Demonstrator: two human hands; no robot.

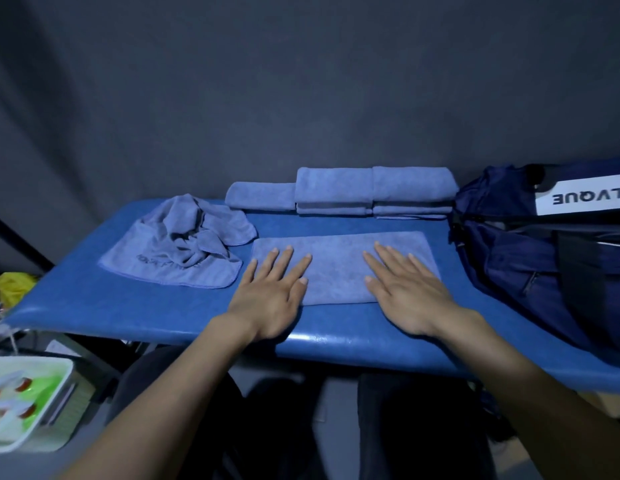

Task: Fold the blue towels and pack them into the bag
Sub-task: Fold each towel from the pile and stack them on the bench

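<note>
Cut off: bag [530, 237] clipped at right edge; interior unseen.
Hard to read: dark marking on crumpled towel [184, 242], far left.
Flat towel [339, 265]: smooth blue rectangle, table [128, 306] centre.
Folded stack [374, 190]: against rear edge.
Left hand [272, 292]: fingers straight, pressing flat towel.
Right hand [403, 289]: likewise flat, fingers spread.

crumpled towel [184, 242] left, bag [543, 251] right
</note>
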